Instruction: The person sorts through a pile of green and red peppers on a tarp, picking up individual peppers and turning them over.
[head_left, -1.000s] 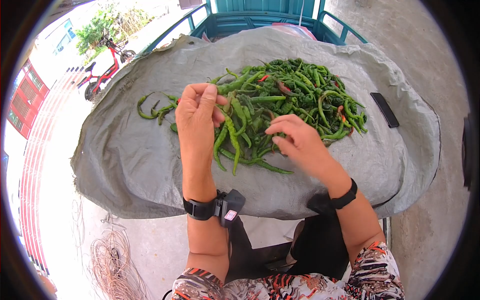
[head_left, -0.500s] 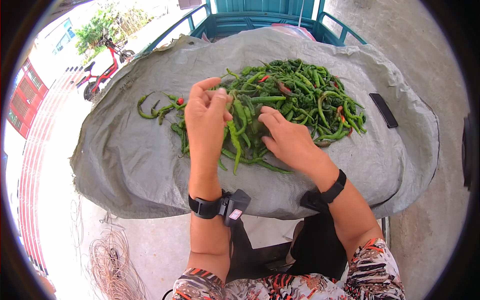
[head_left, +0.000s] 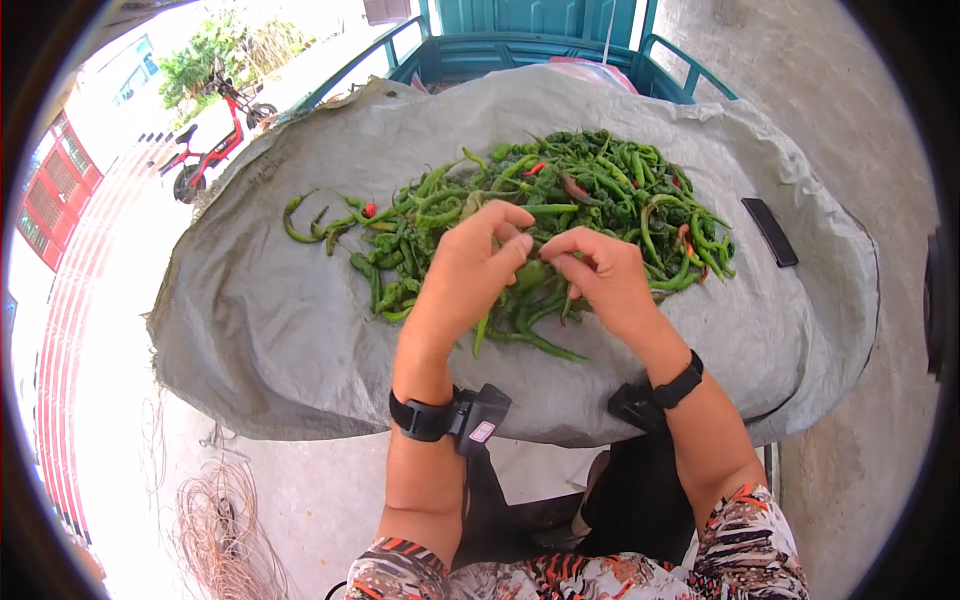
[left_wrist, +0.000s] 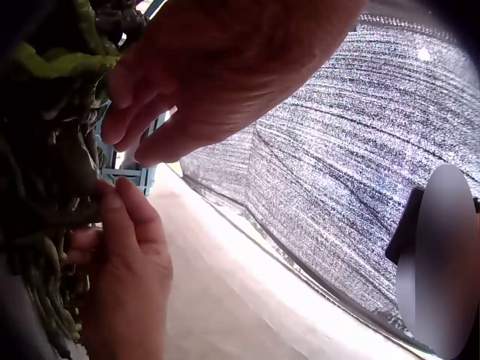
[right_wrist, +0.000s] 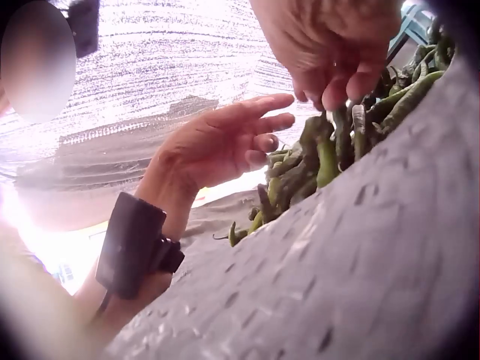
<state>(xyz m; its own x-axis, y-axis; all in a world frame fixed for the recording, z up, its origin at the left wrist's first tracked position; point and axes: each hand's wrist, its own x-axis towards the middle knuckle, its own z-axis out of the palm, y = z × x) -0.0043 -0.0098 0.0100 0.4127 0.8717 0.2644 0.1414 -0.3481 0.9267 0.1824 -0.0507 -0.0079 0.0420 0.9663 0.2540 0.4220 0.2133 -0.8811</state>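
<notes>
A broad heap of green chili peppers (head_left: 610,180), with a few red ones, lies on a grey woven sheet (head_left: 300,290). Over the near side of the heap, my right hand (head_left: 608,280) pinches a green chili pepper (right_wrist: 325,154) by its upper end between thumb and fingertips. The pepper hangs downward in the right wrist view. My left hand (head_left: 470,265) hovers just to the left, fingers loosely bent and apart from the thumb, with nothing between them. In the left wrist view the left hand (left_wrist: 225,75) partly blocks the peppers.
A black phone (head_left: 769,232) lies on the sheet to the right. Some loose peppers (head_left: 300,225) are scattered left of the heap. Behind the sheet stands a teal cart bed (head_left: 530,45). Tangled wire (head_left: 225,530) lies on the ground at lower left, and a red bike (head_left: 215,150) stands farther off.
My left hand has moved right and slightly down, toward the right hand, uncovering peppers on the left. The right hand shifted slightly and now pinches a pepper close to the left fingertips.
</notes>
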